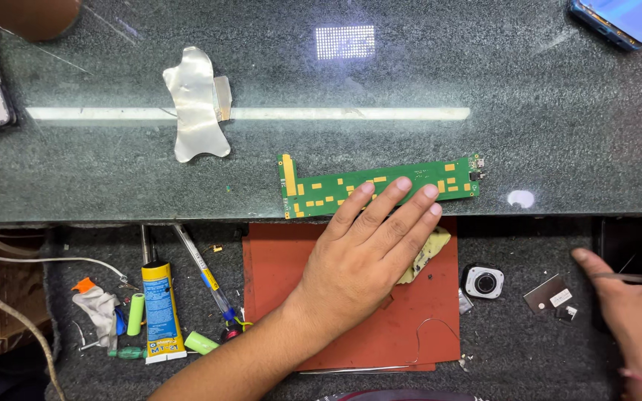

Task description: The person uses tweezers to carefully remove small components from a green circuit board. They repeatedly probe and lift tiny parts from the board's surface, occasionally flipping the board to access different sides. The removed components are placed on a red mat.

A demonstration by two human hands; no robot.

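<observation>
Left hand (369,249) lies flat and open, fingertips on the one green circuit board (380,186) (nothing gripped); right hand (637,312) pinches one thin metal tool (626,278).

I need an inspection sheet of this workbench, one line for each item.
Surface: glass shelf above dark bench top with red mat.
Job's things: green circuit board on the glass, under the left hand's fingertips.
Clutter: glue tube, pen, foil piece, camera module, phone.
Hands: left hand flat, open; right hand holds thin tool.
Cables: white wires at left.
Surroundings: nothing seen.
</observation>
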